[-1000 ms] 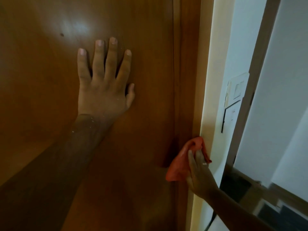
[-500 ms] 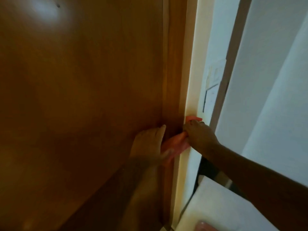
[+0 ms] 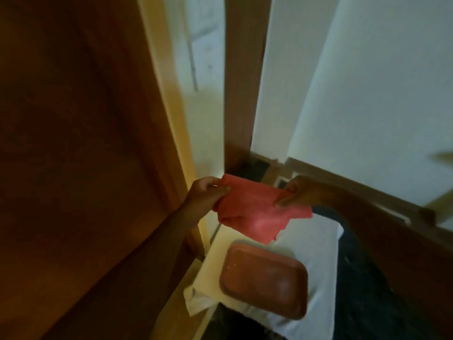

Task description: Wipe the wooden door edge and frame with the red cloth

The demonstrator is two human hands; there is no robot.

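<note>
The red cloth (image 3: 255, 209) hangs stretched between both hands, clear of the wood. My left hand (image 3: 206, 195) pinches its left corner and my right hand (image 3: 299, 192) pinches its right side. The wooden door (image 3: 73, 143) fills the left half of the view, with its pale edge and frame (image 3: 169, 106) running down just left of my left hand. A second brown wooden post (image 3: 242, 77) stands upright behind the cloth.
Below the cloth a brown rectangular tray (image 3: 264, 278) lies on a white-covered surface (image 3: 318, 253). White walls (image 3: 367, 82) stand to the right, with a brown skirting board (image 3: 343, 182) along their base and dark floor beyond.
Both hands have come away from the door edge, and the cloth is now held spread between them. The view has swung down and to the right, revealing the tray.
</note>
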